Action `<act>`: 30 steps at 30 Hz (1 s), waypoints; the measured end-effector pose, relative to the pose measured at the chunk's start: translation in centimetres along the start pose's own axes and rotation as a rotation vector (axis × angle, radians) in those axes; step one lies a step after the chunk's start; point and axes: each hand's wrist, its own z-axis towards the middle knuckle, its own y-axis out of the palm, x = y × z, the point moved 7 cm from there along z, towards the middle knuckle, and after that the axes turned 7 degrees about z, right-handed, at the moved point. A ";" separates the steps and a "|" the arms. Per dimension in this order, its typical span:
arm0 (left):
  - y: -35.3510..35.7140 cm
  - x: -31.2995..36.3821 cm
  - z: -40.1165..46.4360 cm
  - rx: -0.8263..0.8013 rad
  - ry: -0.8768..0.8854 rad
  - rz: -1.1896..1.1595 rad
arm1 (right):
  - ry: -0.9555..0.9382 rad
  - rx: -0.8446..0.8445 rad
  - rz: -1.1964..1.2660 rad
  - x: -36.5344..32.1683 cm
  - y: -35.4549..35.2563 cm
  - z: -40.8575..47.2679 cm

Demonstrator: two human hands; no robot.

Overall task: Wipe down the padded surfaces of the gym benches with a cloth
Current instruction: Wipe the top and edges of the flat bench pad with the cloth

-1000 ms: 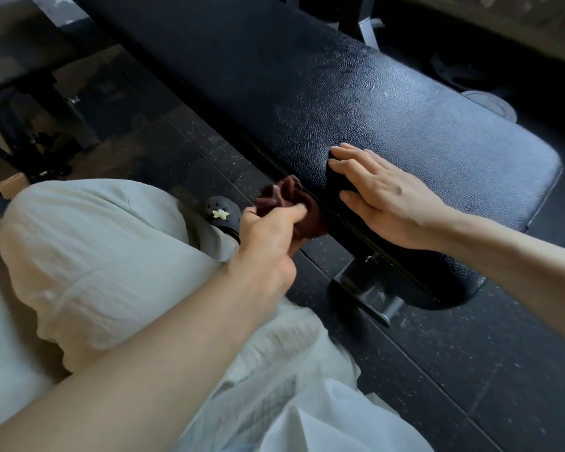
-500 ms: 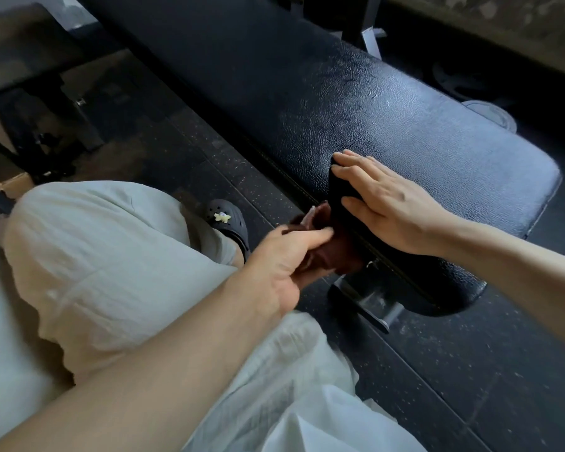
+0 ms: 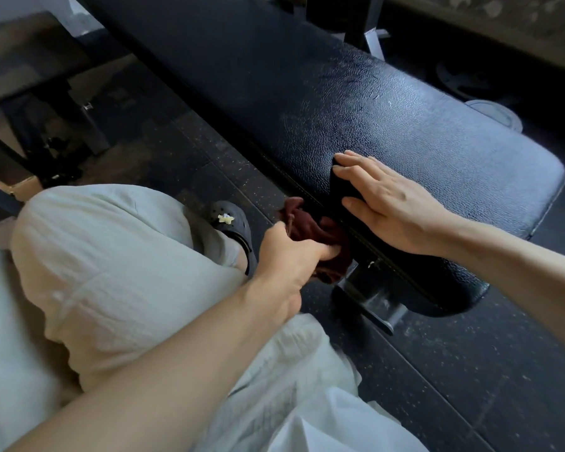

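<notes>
Wiping the bench (image 3: pixel 405 132) side at six o'clock: left hand (image 3: pixel 287 256) grips cloth (image 3: pixel 310 230), right hand (image 3: pixel 392 203) flat, fingers straight; most padding probably remains.

Dark speckled rubber floor (image 3: pixel 454 370), dim light

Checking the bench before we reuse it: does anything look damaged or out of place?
Nothing stands out. The bench pad looks whole; the left hand grips the cloth at its side edge, and the right hand lies flat on top.
</notes>
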 end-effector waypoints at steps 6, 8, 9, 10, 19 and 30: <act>-3.0 3.0 0.1 0.253 0.235 0.167 | 0.011 -0.024 0.015 -0.1 -0.1 0.0; -1.5 3.2 -0.4 0.189 0.244 0.328 | 0.014 -0.020 0.012 -0.3 -0.2 0.1; -0.4 2.6 -0.9 0.117 0.226 0.399 | 0.021 -0.020 0.013 -0.3 -0.2 0.1; 0.7 1.9 -1.5 0.036 0.204 0.448 | 0.029 -0.021 0.015 -0.3 -0.1 0.1; -0.9 1.1 -1.4 0.163 0.223 0.077 | 0.031 -0.027 0.157 0.5 -1.9 -1.0; 0.4 -0.1 -1.9 0.104 0.215 0.074 | 0.097 0.027 0.120 0.9 -3.5 -2.6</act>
